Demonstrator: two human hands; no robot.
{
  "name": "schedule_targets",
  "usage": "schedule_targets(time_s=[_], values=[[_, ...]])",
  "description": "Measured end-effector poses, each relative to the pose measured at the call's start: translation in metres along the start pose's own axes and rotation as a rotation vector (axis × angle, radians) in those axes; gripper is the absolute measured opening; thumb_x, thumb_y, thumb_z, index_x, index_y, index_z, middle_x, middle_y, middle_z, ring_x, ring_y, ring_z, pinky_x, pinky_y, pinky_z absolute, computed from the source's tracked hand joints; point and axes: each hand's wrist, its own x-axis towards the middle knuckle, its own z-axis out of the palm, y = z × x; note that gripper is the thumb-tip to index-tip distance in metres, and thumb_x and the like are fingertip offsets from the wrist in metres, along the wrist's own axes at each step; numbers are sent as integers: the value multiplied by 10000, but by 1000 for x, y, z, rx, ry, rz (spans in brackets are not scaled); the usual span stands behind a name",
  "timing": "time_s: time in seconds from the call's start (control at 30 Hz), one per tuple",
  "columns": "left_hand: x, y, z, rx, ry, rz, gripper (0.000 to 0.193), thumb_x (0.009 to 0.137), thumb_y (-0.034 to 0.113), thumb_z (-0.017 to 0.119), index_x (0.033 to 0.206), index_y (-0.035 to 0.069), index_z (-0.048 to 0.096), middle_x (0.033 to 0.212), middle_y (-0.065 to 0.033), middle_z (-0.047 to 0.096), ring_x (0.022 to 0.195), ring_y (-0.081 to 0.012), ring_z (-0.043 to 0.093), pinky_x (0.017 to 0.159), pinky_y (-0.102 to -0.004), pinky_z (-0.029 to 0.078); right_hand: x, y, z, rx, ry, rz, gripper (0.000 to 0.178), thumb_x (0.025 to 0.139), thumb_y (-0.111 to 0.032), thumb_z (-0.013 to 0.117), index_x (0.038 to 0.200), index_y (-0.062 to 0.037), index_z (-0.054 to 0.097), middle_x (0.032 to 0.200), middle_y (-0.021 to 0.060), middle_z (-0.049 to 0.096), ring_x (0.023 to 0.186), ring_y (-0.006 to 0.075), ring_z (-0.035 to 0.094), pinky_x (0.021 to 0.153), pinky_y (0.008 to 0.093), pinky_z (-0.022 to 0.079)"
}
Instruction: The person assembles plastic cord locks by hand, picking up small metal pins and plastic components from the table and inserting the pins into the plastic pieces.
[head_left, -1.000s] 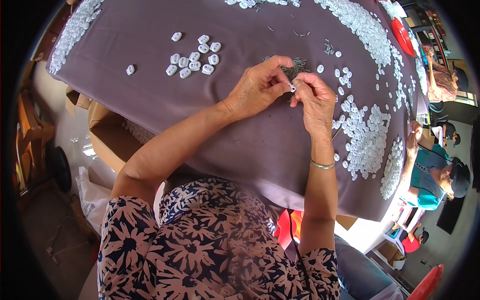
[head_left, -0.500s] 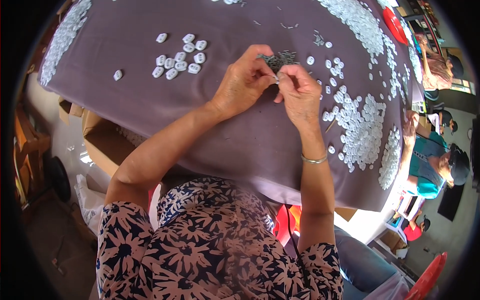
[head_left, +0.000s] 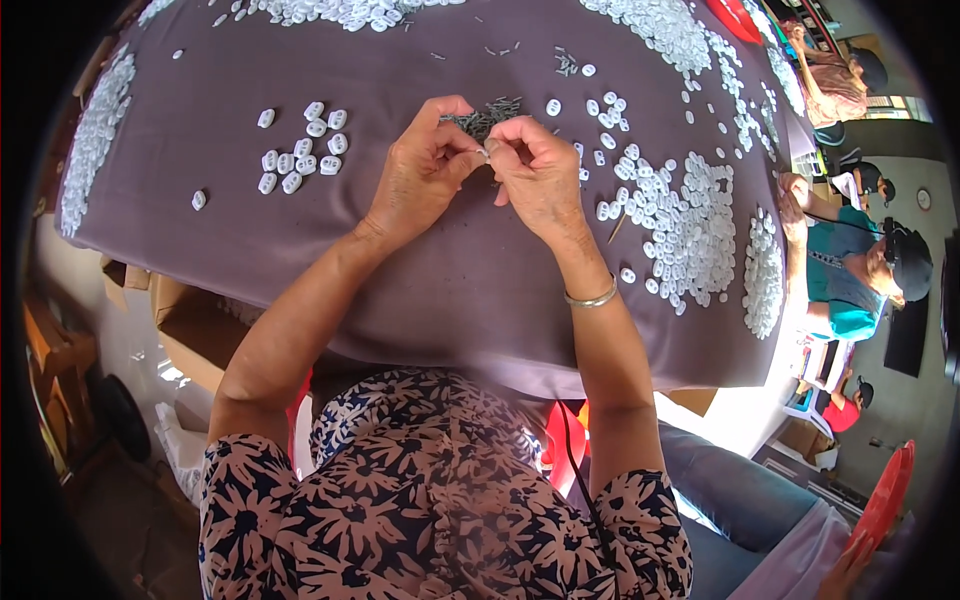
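Observation:
My left hand (head_left: 418, 175) and my right hand (head_left: 537, 170) meet fingertip to fingertip over a table draped in grey-purple cloth (head_left: 450, 300). Between them they pinch a small white plastic piece (head_left: 484, 153), mostly hidden by the fingers. Just beyond the fingers lies a small heap of thin dark metal pins (head_left: 485, 116). A cluster of several white oval pieces (head_left: 300, 155) sits to the left of my left hand. A silver bangle (head_left: 590, 297) circles my right wrist.
A broad spread of white pieces (head_left: 690, 225) covers the cloth to the right, with more along the far edge (head_left: 330, 10) and left edge (head_left: 95, 130). A person in a teal top (head_left: 850, 265) sits at the right. Cardboard boxes (head_left: 190, 330) stand under the table's left.
The view has shifted so the table and hands sit lower and more central. Both hands stay together at the same spot by the pin heap, fingers working the small piece.

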Motion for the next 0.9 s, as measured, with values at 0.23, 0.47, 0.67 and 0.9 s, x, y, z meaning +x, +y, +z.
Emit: schedule_targets(time_s=[0.23, 0.47, 0.67, 0.9], values=[[1, 3, 4, -34, -20, -24, 340, 860, -39, 630, 1160, 22, 481, 772, 27, 573, 700, -25, 514, 645, -184, 448, 8, -14, -57, 36, 208, -6, 83, 884, -42, 613, 943, -40, 672, 713, 1, 603, 499, 16, 467, 399, 166, 386], [1, 4, 1, -20, -23, -23, 346, 862, -24, 635, 1165, 32, 478, 765, 20, 589, 695, -30, 514, 653, -188, 449, 9, 1, -137, -340, 314, -31, 78, 872, -90, 651, 920, -45, 693, 725, -35, 613, 606, 12, 490, 530, 175, 394], [1, 3, 1, -34, -35, -37, 349, 862, -23, 632, 1168, 29, 472, 762, 15, 594, 687, -34, 510, 646, -188, 445, 13, 22, -142, -656, 162, -148, 106, 841, -41, 656, 944, -29, 676, 756, -10, 615, 646, 69, 537, 607, 218, 449], [0, 3, 0, -15, -17, -38, 343, 857, -18, 635, 1151, 54, 476, 753, 5, 591, 668, -41, 506, 624, -199, 444, 23, 20, -122, -967, -20, -489, 135, 776, 9, 644, 909, -10, 657, 781, 101, 602, 729, 251, 602, 669, 331, 497]])
